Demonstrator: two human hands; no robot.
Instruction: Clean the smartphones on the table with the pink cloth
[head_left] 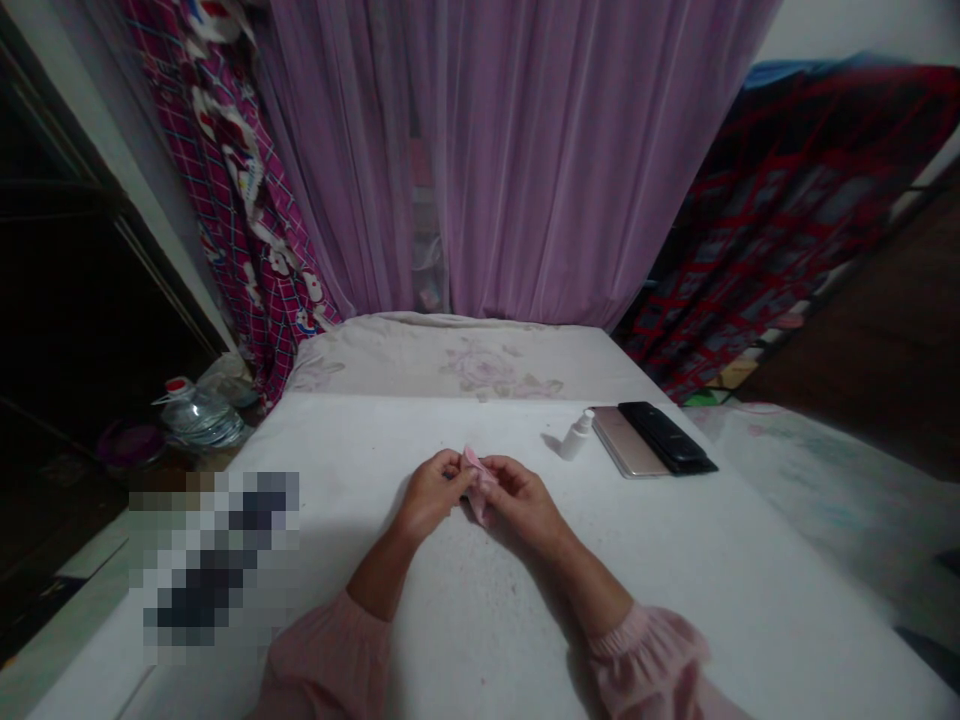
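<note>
A small piece of pink cloth (pixel 480 500) is pinched between my two hands, above the middle of the white table. My left hand (pixel 435 492) is closed on its left edge, thumb and fingers together. On the other side, my right hand (pixel 525 500) grips it between thumb and fingers. The cloth looks folded or bunched, and part of it hangs below the fingertips. Whether something else is inside it, I cannot tell. A white spray bottle (pixel 577 438) stands upright a little beyond my right hand.
Right of the bottle lie a pinkish-gold tablet (pixel 628 442) and a black wallet-like case (pixel 667 437). A blurred-out dark item (pixel 217 560) lies at the left on the white table (pixel 322 450). Purple curtains (pixel 540 160) hang behind; a large water bottle (pixel 199 412) stands left.
</note>
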